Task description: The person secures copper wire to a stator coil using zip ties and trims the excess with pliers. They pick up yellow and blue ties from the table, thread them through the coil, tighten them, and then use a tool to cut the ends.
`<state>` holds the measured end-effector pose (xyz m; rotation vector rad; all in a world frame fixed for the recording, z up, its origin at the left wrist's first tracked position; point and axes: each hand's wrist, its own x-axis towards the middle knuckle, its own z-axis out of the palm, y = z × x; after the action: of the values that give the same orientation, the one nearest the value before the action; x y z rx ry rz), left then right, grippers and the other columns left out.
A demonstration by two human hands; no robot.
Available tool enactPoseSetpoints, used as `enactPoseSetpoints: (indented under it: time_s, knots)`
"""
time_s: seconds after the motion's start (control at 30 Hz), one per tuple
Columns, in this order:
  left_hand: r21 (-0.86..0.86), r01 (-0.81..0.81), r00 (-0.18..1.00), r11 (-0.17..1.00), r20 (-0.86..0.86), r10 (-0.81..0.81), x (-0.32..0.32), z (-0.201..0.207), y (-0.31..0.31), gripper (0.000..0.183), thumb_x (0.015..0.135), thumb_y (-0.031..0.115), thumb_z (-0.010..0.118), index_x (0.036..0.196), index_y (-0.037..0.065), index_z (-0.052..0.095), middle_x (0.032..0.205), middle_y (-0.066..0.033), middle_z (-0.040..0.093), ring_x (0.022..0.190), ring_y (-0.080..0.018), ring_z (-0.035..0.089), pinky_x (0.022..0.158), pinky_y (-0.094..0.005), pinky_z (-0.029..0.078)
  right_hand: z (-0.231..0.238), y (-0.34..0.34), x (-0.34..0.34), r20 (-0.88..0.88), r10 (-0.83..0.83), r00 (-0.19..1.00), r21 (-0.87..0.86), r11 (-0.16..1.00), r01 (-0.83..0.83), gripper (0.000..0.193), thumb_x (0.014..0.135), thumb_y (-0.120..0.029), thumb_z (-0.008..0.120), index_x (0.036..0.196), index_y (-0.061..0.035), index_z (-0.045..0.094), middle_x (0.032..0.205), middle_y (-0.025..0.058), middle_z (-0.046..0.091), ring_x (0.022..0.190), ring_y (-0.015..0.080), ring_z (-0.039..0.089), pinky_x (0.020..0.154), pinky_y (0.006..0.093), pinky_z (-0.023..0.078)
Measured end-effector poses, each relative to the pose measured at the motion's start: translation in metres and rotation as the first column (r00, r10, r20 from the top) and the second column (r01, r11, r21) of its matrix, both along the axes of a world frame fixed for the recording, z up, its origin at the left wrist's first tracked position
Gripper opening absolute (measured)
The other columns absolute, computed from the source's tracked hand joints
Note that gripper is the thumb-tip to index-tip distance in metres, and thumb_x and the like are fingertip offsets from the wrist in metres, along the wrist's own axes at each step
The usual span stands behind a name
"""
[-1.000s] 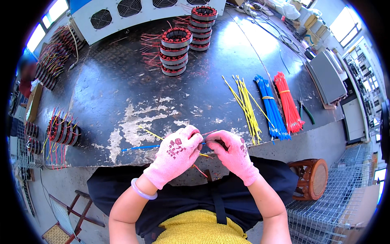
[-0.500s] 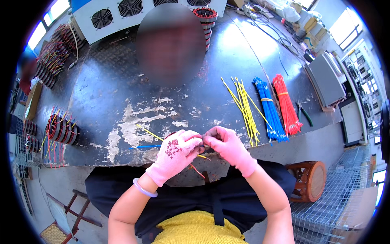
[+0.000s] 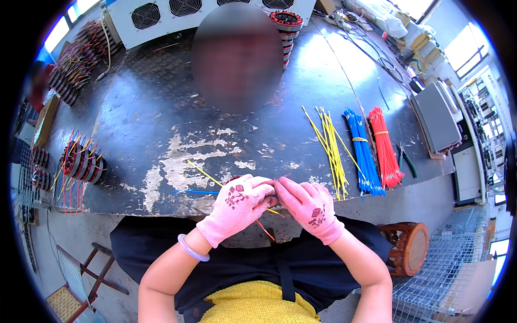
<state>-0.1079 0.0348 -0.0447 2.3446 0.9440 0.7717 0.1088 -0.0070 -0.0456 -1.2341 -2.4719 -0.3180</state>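
My left hand [image 3: 236, 207], in a pink glove, is closed around a wired ring-shaped part, apparently a motor stator [image 3: 232, 180]; only a dark red edge of it shows. From under that hand stick out a yellow wire [image 3: 201, 171], a blue wire [image 3: 196, 192] and a red wire [image 3: 265, 230]. My right hand [image 3: 311, 210], gloved alike, has its fingers pressed together against the left fingertips; what they pinch is hidden. To the right on the table lie loose yellow wires [image 3: 335, 153], a tied blue wire bundle [image 3: 361, 153] and a tied red wire bundle [image 3: 383, 148].
Green-handled pliers [image 3: 408, 162] lie beside the red bundle. Stacked wired stators [image 3: 83, 164] stand at the left edge, with a larger pile [image 3: 72, 75] behind. A fan-cooled machine [image 3: 121, 24] stands at the back. A wooden stool [image 3: 414, 248] sits right of my legs.
My right hand has turned so the back of its glove shows, with its fingers now laid together over the left fingertips. The left hand keeps its hold. The view has shifted slightly.
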Motion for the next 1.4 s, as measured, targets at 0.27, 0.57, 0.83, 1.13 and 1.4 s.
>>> enactPoseSetpoints:
  time_s: [0.27, 0.57, 0.83, 1.13, 1.4]
  knots:
    - [0.003, -0.002, 1.0, 1.0, 0.008, 0.002, 0.0, 0.0, 0.0, 0.014, 0.083, 0.015, 0.073, 0.096, 0.009, 0.072, 0.117, -0.0032, 0.072, 0.092, -0.0262, 0.066, 0.083, -0.0396, 0.055, 0.01, 0.014, 0.002, -0.206, 0.008, 0.979, -0.328, 0.941, -0.076, 0.024, 0.084, -0.015, 0.066, 0.107, -0.0075, 0.066, 0.104, 0.0027, 0.067, 0.082, 0.0177, 0.063, 0.072, 0.0323, 0.052]
    - [0.039, 0.005, 1.0, 0.999, 0.024, -0.006, 0.0, -0.002, 0.0, 0.01, 0.084, 0.015, 0.073, 0.092, 0.009, 0.071, 0.12, -0.0022, 0.072, 0.087, -0.0244, 0.066, 0.082, -0.0387, 0.055, 0.013, 0.015, 0.018, -0.466, -0.189, 0.864, -0.577, 0.805, -0.136, 0.021, 0.09, -0.018, 0.07, 0.109, -0.009, 0.069, 0.094, 0.0043, 0.069, 0.085, 0.0191, 0.066, 0.074, 0.0328, 0.051]
    - [0.051, 0.014, 1.0, 0.999, -0.006, -0.014, 0.0, -0.003, 0.001, 0.016, 0.087, 0.021, 0.073, 0.098, 0.01, 0.07, 0.119, -0.0016, 0.071, 0.09, -0.0242, 0.066, 0.081, -0.0393, 0.056, 0.012, 0.016, 0.001, -0.463, -0.058, 0.884, -0.402, 0.903, -0.151, 0.018, 0.087, -0.018, 0.074, 0.102, -0.0112, 0.068, 0.086, 0.0037, 0.069, 0.076, 0.0217, 0.067, 0.068, 0.0361, 0.052]
    - [0.032, 0.025, 0.999, 0.999, 0.032, -0.026, 0.0, -0.005, 0.0, 0.012, 0.085, 0.017, 0.074, 0.094, 0.01, 0.07, 0.118, -0.0022, 0.073, 0.085, -0.0238, 0.066, 0.079, -0.0382, 0.055, 0.024, -0.005, 0.003, -0.495, -0.335, 0.801, -0.51, 0.859, 0.044, 0.027, 0.083, -0.013, 0.08, 0.106, -0.0047, 0.068, 0.099, 0.0095, 0.072, 0.075, 0.0143, 0.069, 0.068, 0.03, 0.054]
    - [0.06, 0.037, 0.999, 0.997, 0.004, -0.037, 0.001, -0.002, 0.002, 0.012, 0.087, 0.018, 0.071, 0.095, 0.011, 0.067, 0.116, -0.0003, 0.071, 0.086, -0.0232, 0.065, 0.078, -0.0383, 0.056, -0.004, 0.001, 0.003, -0.47, -0.599, 0.648, -0.873, 0.423, -0.242, 0.015, 0.089, -0.018, 0.07, 0.101, -0.0087, 0.069, 0.092, 0.0046, 0.068, 0.082, 0.0172, 0.067, 0.07, 0.032, 0.053]
